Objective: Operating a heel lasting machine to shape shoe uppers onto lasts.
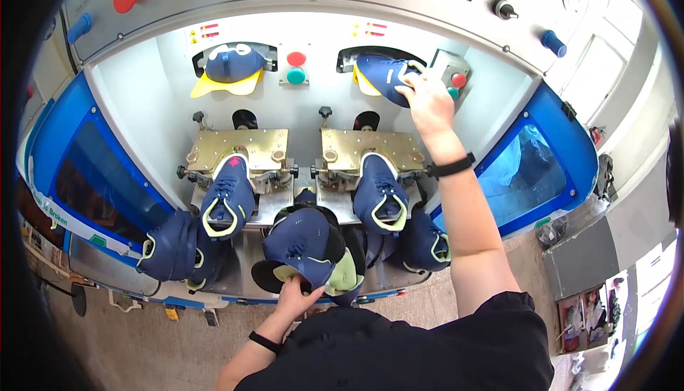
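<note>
My right hand reaches into the machine, fingers closed on a navy shoe upper at the right-hand slot in the back wall. Yellow material shows along that upper's left side. At the front edge, my left hand grips the lower end of another navy shoe upper, which lies on a pile of uppers with pale green lining. At the left-hand slot sits a navy upper over a yellow piece. Two laced navy shoes, one left and one right, rest toes inward against the metal clamp plates.
Brass-coloured plates with black knobs stand in the bay. More navy shoes lie at the left and right. Red and green buttons sit between the slots. Blue windowed side panels flank the opening, and a control panel spans the top.
</note>
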`<state>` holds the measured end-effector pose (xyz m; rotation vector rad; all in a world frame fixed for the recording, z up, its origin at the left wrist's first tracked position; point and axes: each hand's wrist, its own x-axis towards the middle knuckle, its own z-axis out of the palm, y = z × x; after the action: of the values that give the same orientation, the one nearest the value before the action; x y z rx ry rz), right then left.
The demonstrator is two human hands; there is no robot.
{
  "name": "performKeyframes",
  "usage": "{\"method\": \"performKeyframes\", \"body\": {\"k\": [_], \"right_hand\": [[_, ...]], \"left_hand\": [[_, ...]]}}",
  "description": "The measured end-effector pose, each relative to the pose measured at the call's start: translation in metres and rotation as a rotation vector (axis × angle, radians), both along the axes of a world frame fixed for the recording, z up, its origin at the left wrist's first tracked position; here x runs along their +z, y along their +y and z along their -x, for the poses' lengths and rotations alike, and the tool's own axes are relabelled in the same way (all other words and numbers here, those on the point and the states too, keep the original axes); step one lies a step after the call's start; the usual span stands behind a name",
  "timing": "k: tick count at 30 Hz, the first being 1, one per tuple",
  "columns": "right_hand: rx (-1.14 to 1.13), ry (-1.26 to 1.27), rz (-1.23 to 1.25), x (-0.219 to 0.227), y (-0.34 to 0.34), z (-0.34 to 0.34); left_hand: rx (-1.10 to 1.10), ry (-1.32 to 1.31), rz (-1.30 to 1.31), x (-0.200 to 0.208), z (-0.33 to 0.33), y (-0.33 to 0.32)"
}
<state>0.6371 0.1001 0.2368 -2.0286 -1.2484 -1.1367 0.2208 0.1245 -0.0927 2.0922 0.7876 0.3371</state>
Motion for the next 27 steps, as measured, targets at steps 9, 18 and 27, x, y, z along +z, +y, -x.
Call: {"method": "performKeyframes", "body": {"k": [9, 18, 27], "right_hand": [[0.065, 0.031, -0.434, -0.015, 0.045, -0.03], [-0.111, 0.635, -0.091, -0.074, -0.016, -0.075], [0.533, 0.757, -0.048, -0.144, -0.143, 0.159]], "left_hand": [[0.007, -0.006, -0.001, 0.007, 0.0, 0.001], [-0.058, -0.114, -0.023, 0.007, -0.01, -0.004], [-0.125, -0.286, 0.126, 0.016, 0.002, -0.017]]}}
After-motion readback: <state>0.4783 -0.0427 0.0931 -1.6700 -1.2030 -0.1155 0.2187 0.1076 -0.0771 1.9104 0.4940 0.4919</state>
